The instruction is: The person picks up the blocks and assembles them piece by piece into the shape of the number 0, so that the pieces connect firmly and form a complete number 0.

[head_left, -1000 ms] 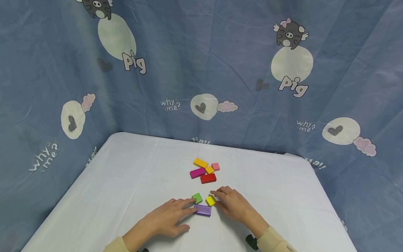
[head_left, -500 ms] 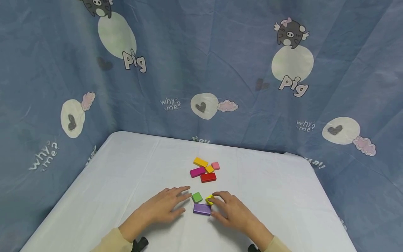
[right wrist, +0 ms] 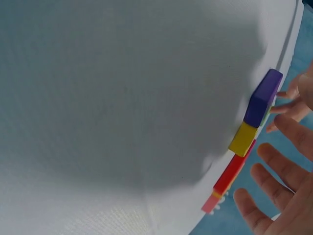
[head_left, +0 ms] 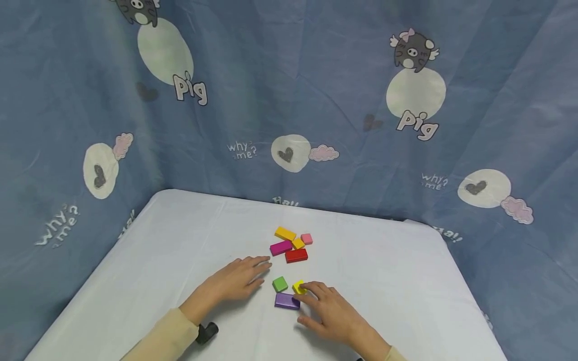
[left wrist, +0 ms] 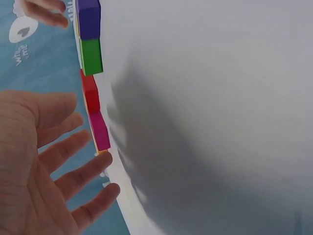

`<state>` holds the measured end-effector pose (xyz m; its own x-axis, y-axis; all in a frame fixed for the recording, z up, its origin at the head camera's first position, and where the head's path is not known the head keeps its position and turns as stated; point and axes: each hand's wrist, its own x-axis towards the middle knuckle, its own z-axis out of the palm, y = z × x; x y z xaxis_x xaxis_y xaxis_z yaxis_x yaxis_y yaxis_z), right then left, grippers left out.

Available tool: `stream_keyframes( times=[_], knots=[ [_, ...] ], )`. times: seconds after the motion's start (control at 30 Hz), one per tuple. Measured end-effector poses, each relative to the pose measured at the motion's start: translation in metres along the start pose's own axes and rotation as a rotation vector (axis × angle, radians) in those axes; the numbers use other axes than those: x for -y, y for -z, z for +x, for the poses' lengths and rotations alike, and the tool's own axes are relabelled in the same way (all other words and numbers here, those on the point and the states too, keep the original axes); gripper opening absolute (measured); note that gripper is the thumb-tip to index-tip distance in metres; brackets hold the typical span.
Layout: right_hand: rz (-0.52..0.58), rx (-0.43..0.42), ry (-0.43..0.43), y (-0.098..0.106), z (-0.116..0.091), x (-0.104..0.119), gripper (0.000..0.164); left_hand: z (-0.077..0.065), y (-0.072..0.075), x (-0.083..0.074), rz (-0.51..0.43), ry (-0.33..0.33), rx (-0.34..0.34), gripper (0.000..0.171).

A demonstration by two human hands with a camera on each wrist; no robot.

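Note:
My left hand point(head_left: 237, 279) hovers over the white table with fingers spread, left of a green cube block point(head_left: 280, 284) and holding nothing. In the left wrist view its fingers point(left wrist: 80, 178) are parted and bare. My right hand point(head_left: 331, 313) is at the right of a purple rectangular block point(head_left: 287, 301) and a yellow cube block point(head_left: 298, 287). Its index and middle fingertips overlap these two blocks in the head view. The right wrist view has the fingers relaxed and apart, beside the purple block point(right wrist: 264, 98) and yellow block point(right wrist: 243, 139), gripping nothing.
Farther back lie a red block point(head_left: 296, 255), a magenta block point(head_left: 281, 247), an orange-yellow long block point(head_left: 285, 233), a small orange-yellow cube point(head_left: 298, 243) and a pink cube point(head_left: 306, 239). A blue printed curtain point(head_left: 235, 100) hangs behind the white table point(head_left: 384, 260).
My left hand has let go of the green and purple blocks and moved back to the left and away. The right hand has shifted slightly nearer, its fingers now over the yellow and purple blocks.

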<state>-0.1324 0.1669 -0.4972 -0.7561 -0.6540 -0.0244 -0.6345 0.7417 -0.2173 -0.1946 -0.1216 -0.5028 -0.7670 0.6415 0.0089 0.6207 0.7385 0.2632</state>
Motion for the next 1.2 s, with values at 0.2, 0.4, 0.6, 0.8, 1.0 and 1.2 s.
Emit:
stream_keyframes(
  times=[0.2, 0.4, 0.6, 0.8, 1.0, 1.2],
  knots=[
    [-0.002, -0.006, 0.021, 0.001, 0.000, 0.002, 0.050, 0.013, 0.002, 0.003, 0.045, -0.012, -0.010, 0.047],
    [-0.012, -0.036, 0.054, 0.003, -0.001, 0.003, 0.050, 0.029, 0.003, 0.006, 0.076, -0.001, 0.012, 0.048],
    [-0.027, -0.035, 0.057, 0.001, -0.001, 0.003, 0.050, 0.038, 0.002, 0.006, 0.095, 0.011, 0.030, 0.048],
    [-0.029, -0.017, 0.045, 0.001, 0.000, 0.004, 0.052, 0.038, 0.001, 0.008, 0.110, -0.001, 0.027, 0.048],
    [-0.026, -0.016, 0.049, 0.001, 0.000, 0.004, 0.052, 0.039, 0.001, 0.009, 0.111, -0.008, 0.012, 0.050],
    [-0.017, -0.003, 0.040, 0.001, -0.001, 0.004, 0.052, 0.041, 0.002, 0.006, 0.148, 0.008, 0.012, 0.049]
  ],
)
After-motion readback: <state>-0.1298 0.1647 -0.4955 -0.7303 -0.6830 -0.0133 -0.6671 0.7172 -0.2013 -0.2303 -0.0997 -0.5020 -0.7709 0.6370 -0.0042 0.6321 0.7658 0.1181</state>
